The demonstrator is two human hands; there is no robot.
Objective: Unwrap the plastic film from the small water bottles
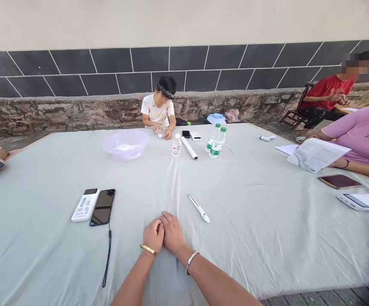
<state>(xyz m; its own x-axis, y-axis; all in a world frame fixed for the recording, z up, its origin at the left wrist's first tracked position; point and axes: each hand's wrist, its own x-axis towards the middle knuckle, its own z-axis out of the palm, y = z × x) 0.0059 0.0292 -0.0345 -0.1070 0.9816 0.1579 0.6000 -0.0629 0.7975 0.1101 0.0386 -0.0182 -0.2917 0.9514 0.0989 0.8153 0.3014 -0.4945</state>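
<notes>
My left hand (153, 235) rests on the cloth-covered table, curled into a loose fist with a gold-coloured bracelet at the wrist. Pressed against it is my right hand (173, 234), its fingers bent together by the left hand's knuckles; a silver bangle circles that wrist. No object shows in either hand. To the right of my hands lies a white pen-shaped cutter (199, 208), touched by neither. Farther left, a white power bank (85, 205) lies beside a black phone (103, 207) with a wrist strap (107, 258).
Across the table, a person (158, 110) handles a clear bottle beside a translucent basin (125, 146). Nearby stand a small bottle (176, 145), a white roll (189, 148) and two green-capped bottles (217, 143). At right, a person in pink holds papers (318, 155) near a phone (340, 181).
</notes>
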